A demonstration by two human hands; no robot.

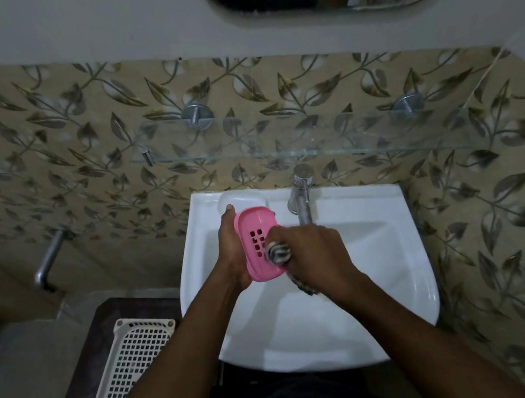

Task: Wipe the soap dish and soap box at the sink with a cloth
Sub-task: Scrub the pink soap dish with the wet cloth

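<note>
My left hand grips a pink plastic soap box with drain slots, holding it tilted over the white sink. My right hand is closed on a grey-and-white striped cloth, bunched and pressed against the right side of the pink box. A tail of the cloth hangs below my right wrist. The moulded soap dish recess sits at the sink's back left corner, just behind the box.
A chrome tap stands at the back of the sink, right of the box. A glass shelf juts from the leaf-patterned tiles above. A white perforated basket lies on a dark stool at the left. A wall pipe sticks out far left.
</note>
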